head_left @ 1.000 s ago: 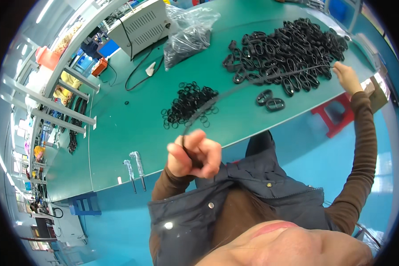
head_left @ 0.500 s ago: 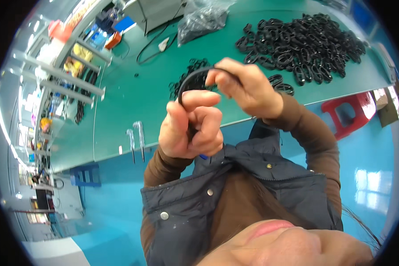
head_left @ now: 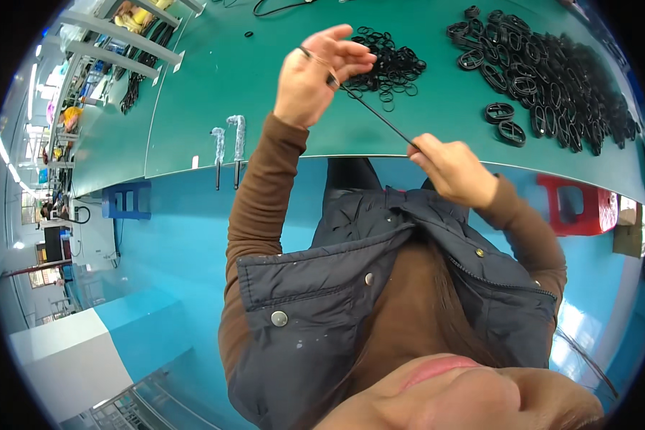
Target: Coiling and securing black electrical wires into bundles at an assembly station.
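Observation:
A thin black cable [head_left: 376, 112] runs straight and slanting between my two hands, above the near edge of the green table. One end of it shows at my left hand [head_left: 309, 80], which holds it at the thumb and palm while the fingertips stretch to the right, slightly blurred. Lower and to the right, my right hand [head_left: 453, 170] is closed round the cable, its fingers curled and the rest of the cable hidden in them. Just beyond my left hand lies a loose pile of small black rings [head_left: 398, 66].
Coiled black cables [head_left: 545, 79] form a large heap at the right of the table [head_left: 215, 79]. Two plastic-wrapped tools [head_left: 237, 143] lie over the near edge at left. A red stool [head_left: 552, 204] stands on the right, a blue stool [head_left: 127, 201] on the left. Shelving [head_left: 111, 54] rises at far left.
My hands have moved apart, the left up and the right down to the right. The cable, curved in a loop before, is now drawn straight. The view has also shifted.

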Tool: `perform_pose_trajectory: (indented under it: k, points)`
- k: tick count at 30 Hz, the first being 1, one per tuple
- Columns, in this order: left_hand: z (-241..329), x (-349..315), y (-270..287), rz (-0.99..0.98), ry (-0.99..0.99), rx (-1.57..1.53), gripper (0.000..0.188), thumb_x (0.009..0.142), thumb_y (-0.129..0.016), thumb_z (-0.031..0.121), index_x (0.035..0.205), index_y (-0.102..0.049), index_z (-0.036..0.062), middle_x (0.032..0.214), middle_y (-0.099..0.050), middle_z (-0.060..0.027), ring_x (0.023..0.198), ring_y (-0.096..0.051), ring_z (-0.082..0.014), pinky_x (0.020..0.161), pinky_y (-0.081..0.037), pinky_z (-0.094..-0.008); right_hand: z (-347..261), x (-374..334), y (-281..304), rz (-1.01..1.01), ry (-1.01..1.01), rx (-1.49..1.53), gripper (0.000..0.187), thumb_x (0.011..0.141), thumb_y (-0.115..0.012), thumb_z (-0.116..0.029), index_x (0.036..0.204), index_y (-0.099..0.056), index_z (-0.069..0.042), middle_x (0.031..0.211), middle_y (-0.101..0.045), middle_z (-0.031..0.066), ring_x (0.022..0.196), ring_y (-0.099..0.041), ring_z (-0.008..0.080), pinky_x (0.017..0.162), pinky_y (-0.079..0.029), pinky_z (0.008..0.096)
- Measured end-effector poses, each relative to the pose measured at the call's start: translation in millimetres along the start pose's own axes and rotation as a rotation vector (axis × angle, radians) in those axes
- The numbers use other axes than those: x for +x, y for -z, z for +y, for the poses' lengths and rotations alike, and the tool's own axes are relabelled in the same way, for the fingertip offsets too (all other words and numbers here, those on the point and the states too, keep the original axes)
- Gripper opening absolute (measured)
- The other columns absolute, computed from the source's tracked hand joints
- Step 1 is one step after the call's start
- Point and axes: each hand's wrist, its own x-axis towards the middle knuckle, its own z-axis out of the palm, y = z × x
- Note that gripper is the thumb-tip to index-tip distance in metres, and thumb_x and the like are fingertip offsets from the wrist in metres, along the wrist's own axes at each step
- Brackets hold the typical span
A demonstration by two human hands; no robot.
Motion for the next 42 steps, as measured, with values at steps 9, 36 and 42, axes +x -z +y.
perform_pose_trajectory:
  k: [9, 36, 42]
  points:
    - [-22, -26, -30, -0.461, 0.572, 0.081, 0.054, 0.094, -0.056, 0.02, 0.139, -0.036, -0.003, 0.123, -0.056, -0.0258, 0.102, -0.064, -0.0343, 0.081, -0.057, -0.0335, 7, 65, 56, 0.217, 0.264, -0.036, 0.004, 0.083, -0.063, -0.002, 0.087, -0.064, -0.002, 0.073, -0.061, 0.0038, 0.054, -0.048, 0.0136, 0.052, -0.041, 0.0251]
    - [-39, -16, -1, 0.017, 0.127, 0.014, 0.049, 0.101, -0.039, 0.035, 0.134, -0.04, -0.002, 0.134, -0.049, -0.0232, 0.12, -0.052, -0.0344, 0.102, -0.043, -0.0437, -15, 15, 60, 0.139, 0.206, -0.284, 0.013, 0.076, -0.069, -0.009, 0.073, -0.056, -0.008, 0.059, -0.05, 0.0015, 0.045, -0.043, 0.019, 0.045, -0.036, 0.0299]
    - [-35, -32, -39, -0.541, 0.514, 0.116, 0.056, 0.099, -0.046, 0.031, 0.141, -0.032, -0.0029, 0.135, -0.047, -0.0254, 0.119, -0.053, -0.0339, 0.095, -0.048, -0.0435, 15, 58, 75, 0.205, 0.177, -0.046, 0.003, 0.079, -0.066, -0.004, 0.08, -0.064, -0.003, 0.064, -0.052, 0.0033, 0.05, -0.041, 0.0149, 0.047, -0.035, 0.0261]
